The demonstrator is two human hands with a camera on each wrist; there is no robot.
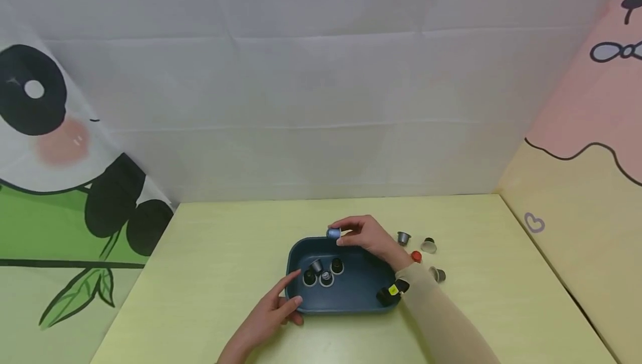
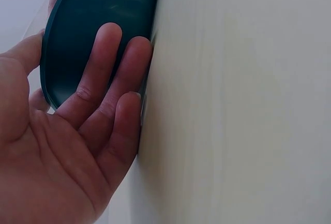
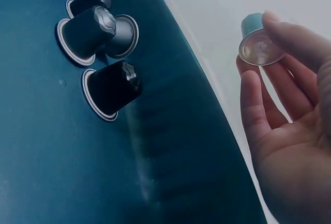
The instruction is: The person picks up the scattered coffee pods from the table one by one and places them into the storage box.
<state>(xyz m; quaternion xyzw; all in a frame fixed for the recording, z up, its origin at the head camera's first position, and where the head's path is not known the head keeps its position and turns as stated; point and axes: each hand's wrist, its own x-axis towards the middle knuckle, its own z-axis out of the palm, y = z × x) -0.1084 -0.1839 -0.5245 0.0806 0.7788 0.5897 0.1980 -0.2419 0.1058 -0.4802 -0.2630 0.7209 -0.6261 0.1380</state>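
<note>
Blue capsule point(image 1: 333, 233) pinched between thumb and fingertips of the right hand point(image 1: 368, 236), with only the capsule's own width left between them. Held up at the far rim of the dark blue tray point(image 1: 356, 299), with the broad round face showing in the right wrist view (how high above the table, impossible to tell). At the tray's left end, a left hand point(image 1: 273, 311) with thumb and index finger over the rim and the other three fingers laid along the outer wall, gripping the tray between. Close together in the left half of the tray, three dark capsules point(image 1: 337, 266) with pale rims and one silver capsule point(image 1: 316, 266) tipped over among them. On the pale yellow table point(image 1: 200, 297), just right of the tray, a grey metallic capsule point(image 1: 403, 238), a red capsule point(image 1: 416, 256) near the right wrist, a pale capsule with a dark end point(image 1: 429, 245) and, nearest the sleeve point(image 1: 441, 308), one more capsule point(image 1: 438, 275) on its side. At the right wrist, a black fitting point(image 1: 393, 291) with a yellow patch. Behind everything, creased white cloth point(image 1: 311, 85).
</note>
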